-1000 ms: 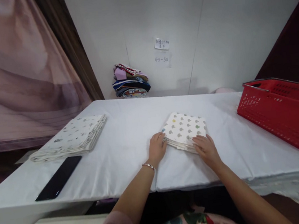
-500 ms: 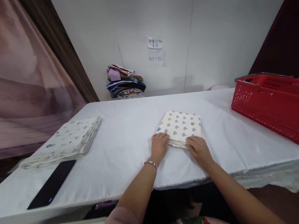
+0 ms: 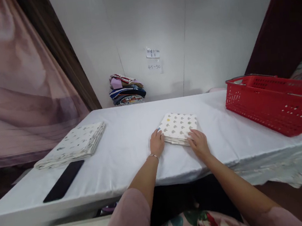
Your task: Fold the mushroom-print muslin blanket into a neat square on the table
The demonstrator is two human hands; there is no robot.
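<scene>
A folded white cloth (image 3: 178, 125) with grey prints and a few coloured ones lies in several layers on the white-covered table (image 3: 126, 138). At its near left corner, my left hand (image 3: 157, 142) holds the edge, fingers on top and along the side. My right hand (image 3: 198, 143) grips the near right corner, with the fingertips on the upper layer. Both thumbs are partly hidden, and the layered front edge shows between the hands.
On the left lies a larger stack of folded printed cloth (image 3: 73, 144), with a flat black object (image 3: 64, 181) in front of it. A red perforated basket (image 3: 274, 107) stands at the right. Folded coloured clothes (image 3: 127, 90) are piled against the wall at the back.
The view has shifted a little. My left hand has moved from the cloth's front edge to its left side; my right hand stays at the near right corner. The cloth remains folded.
</scene>
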